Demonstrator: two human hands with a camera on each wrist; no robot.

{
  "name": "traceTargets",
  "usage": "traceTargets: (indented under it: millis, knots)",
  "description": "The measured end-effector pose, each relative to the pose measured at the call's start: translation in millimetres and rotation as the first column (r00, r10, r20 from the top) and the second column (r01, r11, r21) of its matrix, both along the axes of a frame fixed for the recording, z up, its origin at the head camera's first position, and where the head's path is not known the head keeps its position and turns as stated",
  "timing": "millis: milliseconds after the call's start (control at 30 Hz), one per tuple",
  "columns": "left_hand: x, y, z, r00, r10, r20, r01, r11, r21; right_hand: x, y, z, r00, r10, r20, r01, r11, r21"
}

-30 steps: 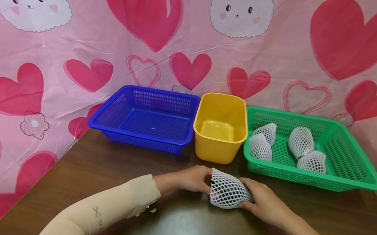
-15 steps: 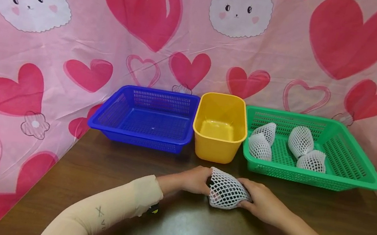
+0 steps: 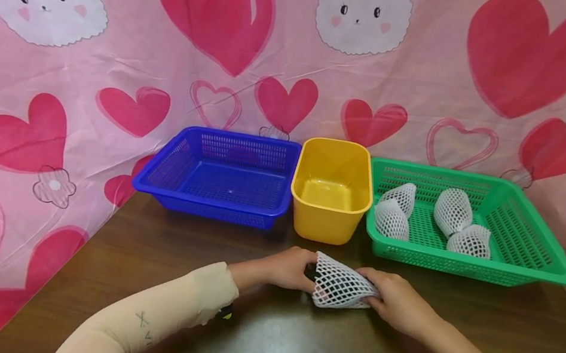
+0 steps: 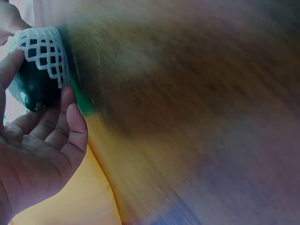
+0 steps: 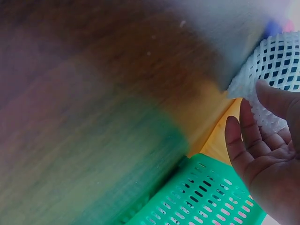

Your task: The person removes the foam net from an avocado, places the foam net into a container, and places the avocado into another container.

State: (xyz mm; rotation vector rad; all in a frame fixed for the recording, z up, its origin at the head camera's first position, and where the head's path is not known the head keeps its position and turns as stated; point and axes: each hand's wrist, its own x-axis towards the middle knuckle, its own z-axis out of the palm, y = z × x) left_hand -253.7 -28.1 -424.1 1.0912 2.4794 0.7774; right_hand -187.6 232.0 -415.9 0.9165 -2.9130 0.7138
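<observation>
A white foam net sleeve (image 3: pixel 344 284) is held above the table between both hands, its wide mouth on the left. A glossy dark green fruit (image 4: pixel 37 89) sits partly inside it, its stem end bare in the left wrist view. My left hand (image 3: pixel 294 268) holds the fruit at the mouth, with the thumb by the net's rim and curled fingers under the fruit. On the other side, my right hand (image 3: pixel 396 298) pinches the narrow end of the sleeve between thumb and fingers. In the right wrist view the net (image 5: pixel 276 61) hides the fruit except through its holes.
Behind the hands a blue basket (image 3: pixel 203 204), a yellow bin (image 3: pixel 328 222) and a green basket (image 3: pixel 466 265) stand in a row on the brown table (image 3: pixel 291 352). Several white net-wrapped pieces (image 3: pixel 453 211) lie in the green one. A pink cloth (image 3: pixel 138 11) hangs behind.
The right thumb has shifted slightly up and right, and the sleeve's right part looks narrower. My left hand has barely moved. Baskets and bin stay in place.
</observation>
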Motion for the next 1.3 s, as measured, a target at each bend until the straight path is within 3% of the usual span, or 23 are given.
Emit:
traceTargets:
  millis: [200, 533, 867, 1300]
  knots:
    - [-1.3, -7.7, 1.6, 1.000, -0.007, 0.015, 0.007, 1.000, 0.019, 0.3, 2.8, 0.2, 1.000, -0.001, -0.005, 0.001, 1.000, 0.000]
    - [0.3, -16.0, 4.5, 0.996, 0.037, 0.077, -0.038, 0.999, 0.013, 0.8, 8.4, 0.7, 0.998, 0.025, -0.051, -0.025, 1.000, 0.003]
    - [2.0, -16.6, 5.2, 0.995, 0.038, 0.087, -0.039, 0.999, 0.009, 1.1, -2.4, 13.8, 0.994, -0.010, 0.106, 0.012, 1.000, -0.013]
    - [4.1, -15.5, 5.9, 0.997, 0.048, 0.055, -0.048, 0.999, 0.005, -2.9, -26.0, 12.0, 0.993, -0.015, 0.119, 0.012, 1.000, 0.025]
